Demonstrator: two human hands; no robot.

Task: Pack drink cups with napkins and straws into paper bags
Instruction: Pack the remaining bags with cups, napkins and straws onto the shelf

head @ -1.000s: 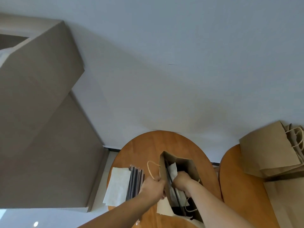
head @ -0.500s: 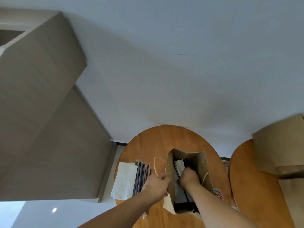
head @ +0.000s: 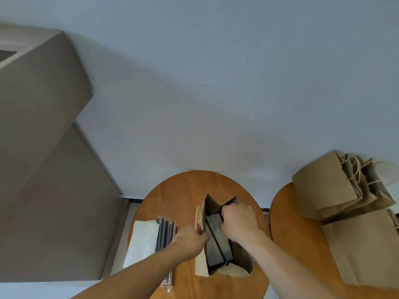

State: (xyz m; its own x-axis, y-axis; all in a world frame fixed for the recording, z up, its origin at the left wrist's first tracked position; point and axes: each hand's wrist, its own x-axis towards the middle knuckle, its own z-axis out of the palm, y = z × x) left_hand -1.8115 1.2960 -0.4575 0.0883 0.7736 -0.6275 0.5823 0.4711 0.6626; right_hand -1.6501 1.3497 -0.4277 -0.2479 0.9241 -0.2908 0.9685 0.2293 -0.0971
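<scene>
- Since half a second ago the right hand (head: 239, 221) has come up out of the mouth of the paper bag (head: 213, 205) to its right rim. The left hand (head: 190, 238) has kept its place at the left rim.
- The round wooden tabletop (head: 190, 190) carries the work. A second tabletop (head: 302, 244) stands just beside its right edge.
- Spare bags (head: 323, 186) lie stacked flat on the second tabletop, handles pointing away to the right.
- The paper bag stands upright and open, right of the tabletop's middle and toward the near edge.
- A stack of napkins (head: 142, 238) lies at the left edge, partly overhanging it. The wrapped straws (head: 165, 231) lie touching its right side.
- Inside the bag a pale flat sheet (head: 223, 244), likely a napkin, lies along one wall, and a black straw (head: 216, 242) slants across it. No cup can be made out in there.
- Left grip: closed on the bag's left rim by the cord handle. Right grip: fingers curled at the right rim, apparently pinching the paper.
- Step in hand, as I judge it: the napkin and straw are in, and the mouth is being spread or squared.
- The next move calls for both rims held apart and the bag kept upright, so that whatever goes in does not catch the straw.
</scene>
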